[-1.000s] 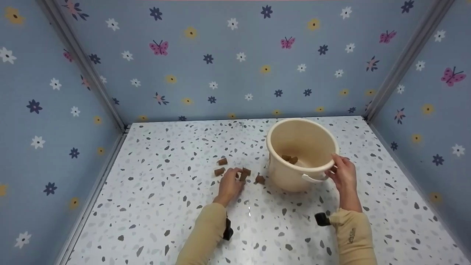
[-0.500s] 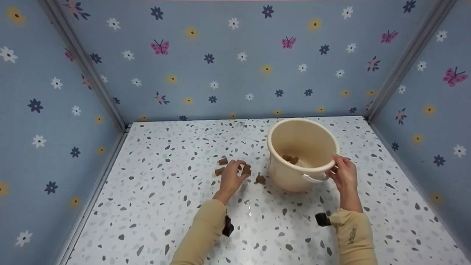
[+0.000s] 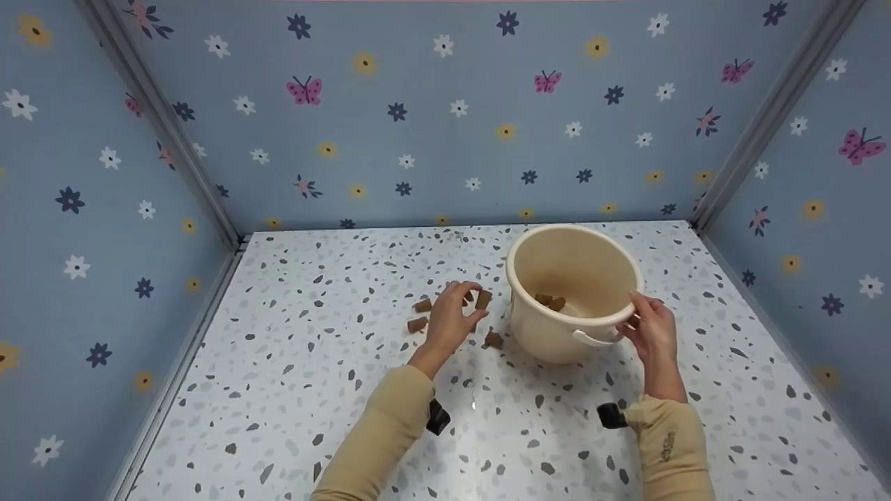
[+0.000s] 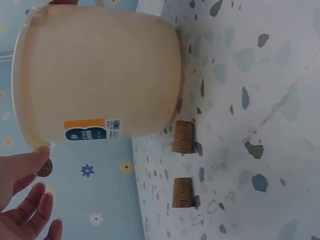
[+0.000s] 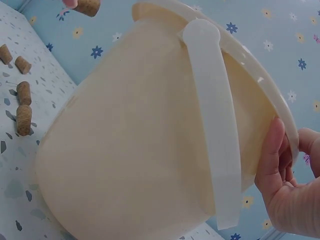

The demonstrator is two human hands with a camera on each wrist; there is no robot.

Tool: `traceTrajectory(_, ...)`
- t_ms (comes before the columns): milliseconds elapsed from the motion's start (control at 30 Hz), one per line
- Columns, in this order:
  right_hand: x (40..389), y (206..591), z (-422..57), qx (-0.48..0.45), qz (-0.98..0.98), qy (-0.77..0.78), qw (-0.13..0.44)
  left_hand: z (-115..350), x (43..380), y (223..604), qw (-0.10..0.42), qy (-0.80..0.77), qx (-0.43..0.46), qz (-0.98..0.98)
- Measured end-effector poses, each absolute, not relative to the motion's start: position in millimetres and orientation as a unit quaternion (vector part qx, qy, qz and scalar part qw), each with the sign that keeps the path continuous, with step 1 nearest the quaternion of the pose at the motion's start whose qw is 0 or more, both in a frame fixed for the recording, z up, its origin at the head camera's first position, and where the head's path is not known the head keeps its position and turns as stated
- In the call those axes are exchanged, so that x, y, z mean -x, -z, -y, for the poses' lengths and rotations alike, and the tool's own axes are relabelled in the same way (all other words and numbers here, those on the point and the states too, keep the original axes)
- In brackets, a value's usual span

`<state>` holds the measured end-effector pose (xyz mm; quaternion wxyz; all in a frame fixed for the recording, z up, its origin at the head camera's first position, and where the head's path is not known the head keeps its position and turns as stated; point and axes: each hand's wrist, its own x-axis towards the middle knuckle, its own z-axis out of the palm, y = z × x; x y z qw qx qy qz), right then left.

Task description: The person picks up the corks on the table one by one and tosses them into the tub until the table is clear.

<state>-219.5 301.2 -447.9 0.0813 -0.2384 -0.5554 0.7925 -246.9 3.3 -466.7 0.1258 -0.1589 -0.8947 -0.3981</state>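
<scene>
Head view, cream bucket (image 3: 546, 337) holding corks (image 3: 557, 304), right hand (image 3: 653, 330) gripping its rim (image 3: 513, 268), left hand (image 3: 451, 320) pinching another cork (image 3: 484, 300).

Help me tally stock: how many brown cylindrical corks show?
7 visible: one brown cork in the left hand, four corks on the speckled white tabletop left of the cream plastic bucket, two corks inside it; others may be hidden.
</scene>
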Motion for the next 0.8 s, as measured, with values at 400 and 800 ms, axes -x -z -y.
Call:
traceTrajectory(400,225.3,459.5,-308.5,0.228,0.567,-0.787,0.085,-21.8,236.2,425.2,0.113,0.423,0.180,0.881)
traceTrajectory(800,261.0,521.3,-351.0,0.199,0.565,-0.796,0.088,-46.7,236.8,400.4,0.107,0.411,0.196,0.884)
